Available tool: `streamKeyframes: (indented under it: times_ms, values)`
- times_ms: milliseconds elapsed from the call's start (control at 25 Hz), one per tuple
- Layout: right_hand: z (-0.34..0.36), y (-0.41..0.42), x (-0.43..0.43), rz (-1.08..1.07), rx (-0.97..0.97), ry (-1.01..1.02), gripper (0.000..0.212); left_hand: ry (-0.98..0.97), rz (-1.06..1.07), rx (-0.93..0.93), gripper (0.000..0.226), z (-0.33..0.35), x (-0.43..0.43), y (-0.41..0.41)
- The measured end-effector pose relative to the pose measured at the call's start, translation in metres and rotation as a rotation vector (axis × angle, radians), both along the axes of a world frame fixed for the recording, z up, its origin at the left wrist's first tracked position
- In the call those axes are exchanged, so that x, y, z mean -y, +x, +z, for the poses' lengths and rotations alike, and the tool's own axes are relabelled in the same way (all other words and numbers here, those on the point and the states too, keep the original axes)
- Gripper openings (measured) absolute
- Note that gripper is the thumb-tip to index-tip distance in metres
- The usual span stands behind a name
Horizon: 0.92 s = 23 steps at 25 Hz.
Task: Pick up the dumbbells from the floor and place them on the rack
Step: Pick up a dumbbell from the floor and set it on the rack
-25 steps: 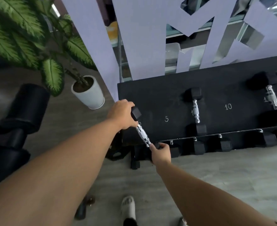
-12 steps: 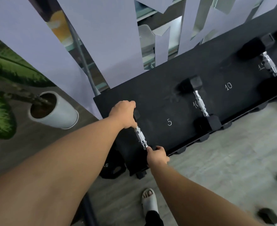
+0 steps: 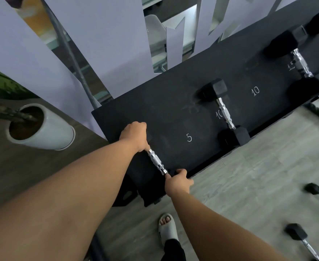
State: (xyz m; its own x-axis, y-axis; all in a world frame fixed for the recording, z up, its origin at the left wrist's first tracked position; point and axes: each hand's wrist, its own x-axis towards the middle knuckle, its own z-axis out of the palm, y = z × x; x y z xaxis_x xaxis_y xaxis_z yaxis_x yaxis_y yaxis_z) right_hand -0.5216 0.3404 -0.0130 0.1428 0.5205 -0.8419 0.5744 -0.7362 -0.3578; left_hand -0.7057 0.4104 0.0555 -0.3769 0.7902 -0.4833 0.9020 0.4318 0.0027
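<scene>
A small dumbbell (image 3: 156, 162) with a chrome handle lies at the left end of the black rack (image 3: 173, 102), beside the chalked 5. My left hand (image 3: 135, 135) covers its far head and my right hand (image 3: 178, 180) grips its near head at the rack's front edge. Both black heads are mostly hidden under my hands. Further right on the rack rest a 10 dumbbell (image 3: 224, 113) and a bigger 15 dumbbell (image 3: 299, 62). Two more dumbbells (image 3: 318, 194) (image 3: 303, 240) lie on the floor at the right.
A white plant pot (image 3: 47, 132) stands on the floor left of the rack. Pale panels and glass rise behind the rack. My sandalled foot (image 3: 168, 227) is on the grey floor just in front. A dark weight (image 3: 124, 194) sits under the rack's left end.
The view has tilted and closed in on the rack. The dumbbell has come down onto the rack's left end with both hands still on its heads. Floor dumbbells have come into view.
</scene>
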Motion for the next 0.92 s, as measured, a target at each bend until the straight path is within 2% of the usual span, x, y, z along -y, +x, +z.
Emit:
streamKeyframes:
  times_ms: [120, 240, 480, 680, 920]
  values:
    - [0.007, 0.012, -0.010, 0.263, 0.067, 0.066, 0.050, -0.007, -0.010, 0.007, 0.065, -0.001, 0.004, 0.000]
    - [0.022, 0.024, -0.029, 0.578, 0.167, 0.264, 0.051, 0.027, -0.029, 0.034, 0.069, 0.012, 0.008, 0.002]
    - [0.075, 0.055, -0.090, 0.958, 0.193, 0.495, 0.051, 0.041, -0.016, 0.034, 0.064, 0.069, 0.015, 0.015]
    - [0.143, 0.098, -0.145, 1.140, 0.222, 0.643, 0.050, 0.039, -0.080, -0.010, 0.060, 0.131, 0.021, 0.043]
    - [0.251, 0.161, -0.210, 1.195, 0.276, 0.807, 0.046, 0.128, -0.010, -0.036, 0.063, 0.220, 0.020, 0.087]
